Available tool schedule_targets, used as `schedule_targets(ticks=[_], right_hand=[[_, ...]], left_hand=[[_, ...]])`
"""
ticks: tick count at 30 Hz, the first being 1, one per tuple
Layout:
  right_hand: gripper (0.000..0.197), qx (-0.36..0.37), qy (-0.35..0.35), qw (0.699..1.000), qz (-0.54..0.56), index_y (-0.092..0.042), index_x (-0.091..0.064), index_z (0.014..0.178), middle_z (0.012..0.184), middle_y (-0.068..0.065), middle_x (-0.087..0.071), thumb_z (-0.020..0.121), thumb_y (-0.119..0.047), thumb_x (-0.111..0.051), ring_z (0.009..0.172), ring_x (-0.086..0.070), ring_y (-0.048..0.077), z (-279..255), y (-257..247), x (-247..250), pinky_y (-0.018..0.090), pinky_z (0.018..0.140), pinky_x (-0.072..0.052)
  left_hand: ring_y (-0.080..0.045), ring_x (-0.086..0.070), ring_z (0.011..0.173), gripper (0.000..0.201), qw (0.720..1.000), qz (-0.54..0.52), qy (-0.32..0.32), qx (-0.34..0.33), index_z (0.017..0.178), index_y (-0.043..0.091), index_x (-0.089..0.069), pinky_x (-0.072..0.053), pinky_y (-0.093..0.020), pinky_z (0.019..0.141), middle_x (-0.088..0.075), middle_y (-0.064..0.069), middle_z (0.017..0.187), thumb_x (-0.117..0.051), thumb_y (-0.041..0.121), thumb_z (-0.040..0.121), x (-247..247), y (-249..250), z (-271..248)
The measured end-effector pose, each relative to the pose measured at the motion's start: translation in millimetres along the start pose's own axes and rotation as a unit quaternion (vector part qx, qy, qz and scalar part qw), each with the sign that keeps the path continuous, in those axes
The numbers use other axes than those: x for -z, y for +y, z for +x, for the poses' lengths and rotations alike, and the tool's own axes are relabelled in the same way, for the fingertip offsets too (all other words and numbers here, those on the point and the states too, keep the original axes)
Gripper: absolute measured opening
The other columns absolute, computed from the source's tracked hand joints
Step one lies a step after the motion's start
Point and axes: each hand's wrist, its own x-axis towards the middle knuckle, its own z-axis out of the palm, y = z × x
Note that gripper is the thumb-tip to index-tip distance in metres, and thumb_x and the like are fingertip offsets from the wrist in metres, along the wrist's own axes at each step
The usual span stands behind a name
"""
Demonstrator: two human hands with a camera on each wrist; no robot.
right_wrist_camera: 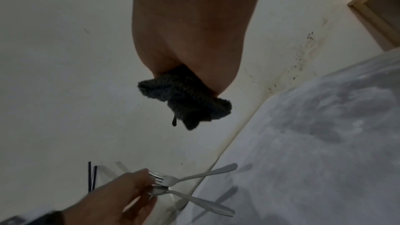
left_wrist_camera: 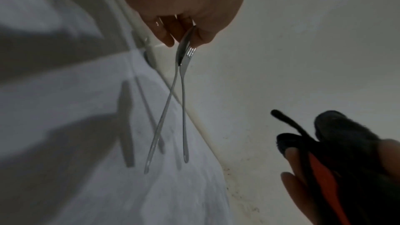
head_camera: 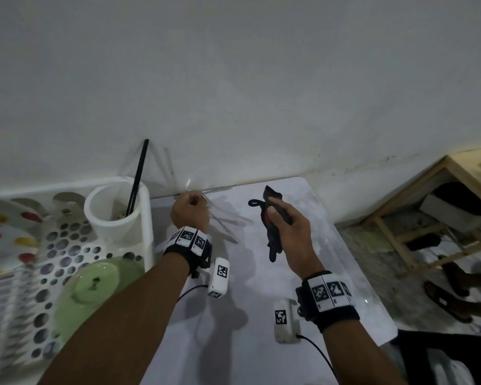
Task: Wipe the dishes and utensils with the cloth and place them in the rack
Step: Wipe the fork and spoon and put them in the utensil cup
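My left hand (head_camera: pixel 190 211) pinches a metal fork (left_wrist_camera: pixel 184 102) and a spoon (left_wrist_camera: pixel 164 107) by their heads, above the white table. Their handles cross and point away from the hand, as the right wrist view shows with the fork (right_wrist_camera: pixel 194 174) over the spoon (right_wrist_camera: pixel 194 199). My right hand (head_camera: pixel 285 232) grips a dark cloth (head_camera: pixel 272 218) with a red patch, held upright to the right of the utensils; the cloth (right_wrist_camera: pixel 186 100) bulges out of the fist. The white rack (head_camera: pixel 39 245) stands at the left.
The rack holds a white utensil cup (head_camera: pixel 114 209) with black chopsticks (head_camera: pixel 138 176), a spotted plate (head_camera: pixel 3 237) and a green bowl (head_camera: pixel 95 287). A wall runs behind the table (head_camera: pixel 261 301). A wooden frame (head_camera: pixel 428 212) and someone's feet (head_camera: pixel 456 298) are at the right.
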Motion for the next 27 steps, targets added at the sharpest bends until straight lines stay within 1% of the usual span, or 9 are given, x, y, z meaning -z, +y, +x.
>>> schedule_targets(ticks=[2,4,5,9,11,14,19,22,27], right_hand=[[0.022,0.016,-0.002,1.0,-0.012,-0.015,-0.068,0.113,0.073,0.013,-0.053,0.096,-0.008,-0.056,0.05,-0.047,0.011,-10.0,-9.2,3.6,0.023,0.044,-0.047],[0.021,0.032,-0.007,0.999,-0.021,-0.018,-0.066,0.112,0.072,0.015,-0.052,0.097,-0.008,-0.055,0.049,-0.047,0.014,-19.7,-19.2,4.6,0.027,0.044,-0.048],[0.021,0.04,-0.009,0.999,-0.024,-0.018,-0.065,0.113,0.07,0.017,-0.051,0.097,-0.008,-0.054,0.048,-0.047,0.016,-24.7,-24.1,4.1,0.028,0.044,-0.048],[0.023,0.076,-0.027,0.996,-0.042,-0.015,-0.061,0.119,0.065,0.018,-0.048,0.099,-0.009,-0.051,0.051,-0.045,0.023,-48.1,-43.0,-4.1,0.028,0.042,-0.044],[0.022,0.095,-0.038,0.993,-0.058,-0.017,-0.062,0.117,0.065,0.018,-0.049,0.099,-0.009,-0.051,0.052,-0.047,0.023,-65.0,-51.7,-13.7,0.028,0.042,-0.046],[0.021,0.11,-0.04,0.991,-0.069,-0.02,-0.065,0.11,0.077,0.017,-0.056,0.096,-0.007,-0.056,0.061,-0.051,0.023,-93.2,-58.4,-29.9,0.029,0.052,-0.05],[0.023,0.101,-0.057,0.993,-0.032,-0.019,-0.067,0.106,0.081,0.008,-0.066,0.088,-0.006,-0.068,0.066,-0.059,0.021,-148.9,-56.4,-53.9,0.028,0.056,-0.056],[0.031,0.101,-0.072,0.992,-0.031,-0.018,-0.069,0.102,0.078,-0.001,-0.069,0.078,0.0,-0.076,0.063,-0.063,0.02,-171.7,-48.1,-67.3,0.034,0.058,-0.057],[0.038,0.134,-0.062,0.985,-0.091,-0.02,-0.074,0.099,0.091,-0.004,-0.072,0.074,0.008,-0.073,0.078,-0.068,0.015,-185.5,-34.2,-89.9,0.036,0.076,-0.06]], left_hand=[[-0.01,-0.068,0.069,0.011,0.998,-0.008,-0.02,-0.058,0.073,0.018,-0.071,-0.055,-0.024,0.074,-0.075,-0.002,0.073,-0.066,0.009,0.076,13.8,17.7,-8.9],[0.003,-0.062,0.063,0.017,0.992,-0.016,-0.041,-0.12,0.072,0.019,-0.07,-0.048,-0.009,0.068,-0.074,-0.001,0.073,-0.065,0.004,0.077,29.9,37.3,-18.2],[0.005,-0.063,0.063,0.019,0.986,-0.028,-0.061,-0.15,0.074,0.019,-0.071,-0.048,-0.007,0.068,-0.074,-0.002,0.073,-0.064,0.001,0.077,37.9,45.7,-22.6],[-0.015,-0.071,0.077,0.022,0.966,-0.079,-0.13,-0.21,0.081,0.022,-0.071,-0.059,-0.034,0.077,-0.074,-0.001,0.082,-0.066,0.001,0.08,74.2,75.1,-40.1],[-0.016,-0.071,0.08,0.018,0.961,-0.099,-0.147,-0.211,0.084,0.02,-0.072,-0.06,-0.038,0.077,-0.074,-0.003,0.087,-0.067,0.003,0.082,94.7,88.8,-51.4],[-0.019,-0.073,0.08,0.018,0.955,-0.136,-0.158,-0.213,0.084,0.024,-0.073,-0.06,-0.045,0.076,-0.076,-0.003,0.087,-0.067,0.007,0.083,121.6,102.8,-68.8],[-0.014,-0.072,0.081,0.015,0.962,-0.132,-0.145,-0.19,0.09,0.025,-0.075,-0.06,-0.043,0.078,-0.075,0.002,0.092,-0.067,0.013,0.084,159.7,98.5,-93.8],[-0.014,-0.071,0.079,0.018,0.961,-0.127,-0.143,-0.199,0.09,0.027,-0.074,-0.061,-0.043,0.077,-0.074,0.001,0.093,-0.067,0.012,0.085,177.2,87.2,-107.1],[-0.013,-0.071,0.079,0.019,0.961,-0.099,-0.145,-0.215,0.089,0.027,-0.074,-0.061,-0.044,0.075,-0.074,0.001,0.092,-0.066,0.011,0.086,193.2,75.1,-120.7]])
